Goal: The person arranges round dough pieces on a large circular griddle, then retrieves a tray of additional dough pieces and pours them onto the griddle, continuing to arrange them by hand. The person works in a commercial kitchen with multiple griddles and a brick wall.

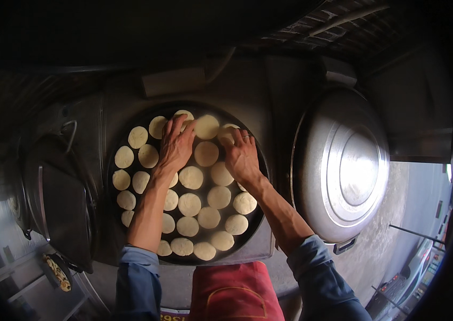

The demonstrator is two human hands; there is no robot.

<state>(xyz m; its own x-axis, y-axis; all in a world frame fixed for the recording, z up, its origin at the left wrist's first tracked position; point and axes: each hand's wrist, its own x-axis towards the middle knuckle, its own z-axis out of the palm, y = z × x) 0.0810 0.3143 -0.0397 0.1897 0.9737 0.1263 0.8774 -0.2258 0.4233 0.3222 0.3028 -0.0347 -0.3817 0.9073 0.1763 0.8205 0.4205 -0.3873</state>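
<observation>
A large round dark pan (200, 257) lies before me, filled with several pale, flat dough rounds (191, 177). My left hand (178, 140) reaches over the pan's far side, its spread fingertips on a dough round (185, 116) near the far rim. To its right, my right hand (242, 150) has its fingers bent over another round (228, 130) by the far right rim; a ring is on one finger. Whether either hand grips its round cannot be told. Between the hands lie a larger round (206, 127) and a browner one (206, 154). My forearms hide some rounds.
A big domed metal lid (355, 168) with a handle (344, 245) stands close on the right. Dark metal cookware (62, 200) is at the left, with a dish of food pieces (57, 273) below it. A box-like block (174, 81) sits behind the pan.
</observation>
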